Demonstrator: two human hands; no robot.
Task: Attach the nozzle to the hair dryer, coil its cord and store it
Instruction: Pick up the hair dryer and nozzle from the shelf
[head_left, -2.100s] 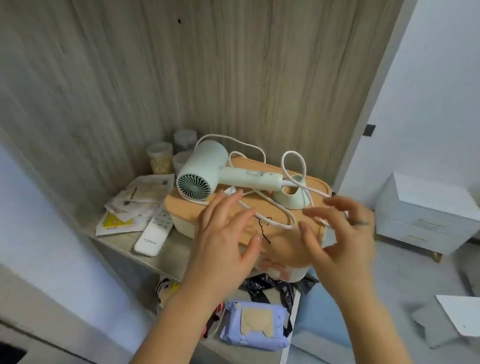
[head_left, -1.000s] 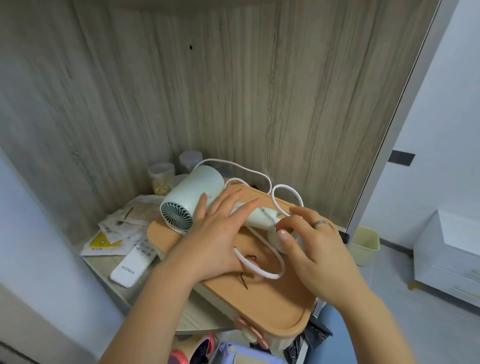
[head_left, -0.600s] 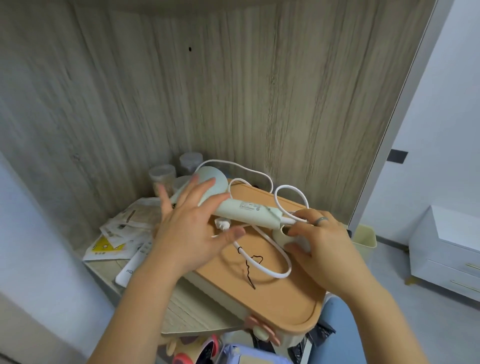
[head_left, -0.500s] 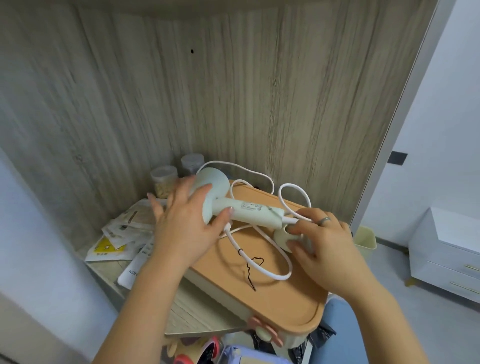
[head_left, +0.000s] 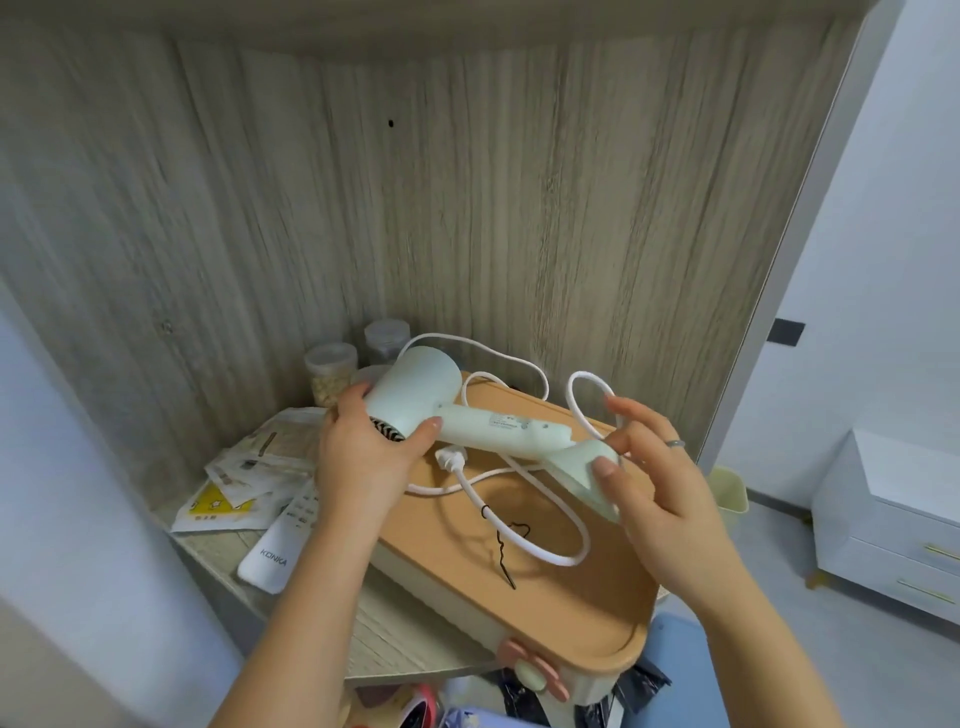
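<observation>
A pale green hair dryer (head_left: 467, 410) is lifted just above an orange-lidded box (head_left: 545, 587). My left hand (head_left: 363, 457) grips the dryer's round head at its rear grille end. My right hand (head_left: 654, 478) holds the pale green nozzle (head_left: 587, 473) between thumb and fingers, close to the end of the dryer's handle. The white cord (head_left: 524, 499) lies in loose loops over the lid, and its plug (head_left: 449, 457) rests below the handle. One cord loop arches up behind my right fingers.
A white remote (head_left: 275, 545) and paper packets (head_left: 244, 473) lie on the wooden shelf at left. Clear jars (head_left: 332, 371) stand in the back corner. A black hairpin (head_left: 501, 545) lies on the lid. A white drawer unit (head_left: 893, 530) stands on the floor at right.
My left hand closed round the dryer's head and raised it off the lid. My right hand picked the nozzle up from the lid and lifted it near the handle's end.
</observation>
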